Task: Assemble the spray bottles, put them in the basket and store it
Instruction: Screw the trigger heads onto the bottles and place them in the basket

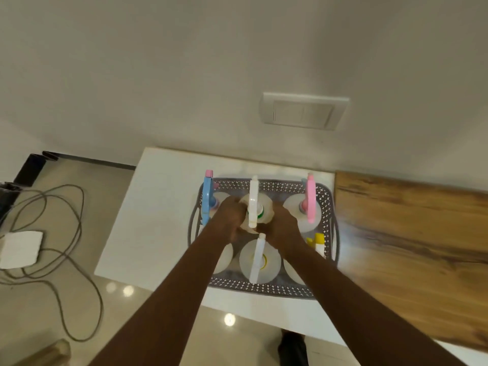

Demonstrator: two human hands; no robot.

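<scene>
White plastic bottle (257,207) with a green collar sits between left hand (230,216) and right hand (280,226), both wrapped round its body, at the back middle of the grey lattice basket (264,287). Likely light, smooth, a bit slippery — grip the body, not the trigger. No writing is readable.

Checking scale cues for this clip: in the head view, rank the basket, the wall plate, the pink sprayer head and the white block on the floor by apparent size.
1. basket
2. wall plate
3. white block
4. pink sprayer head

The wall plate and block sit at different distances from the camera, so their order is unsure.
</scene>
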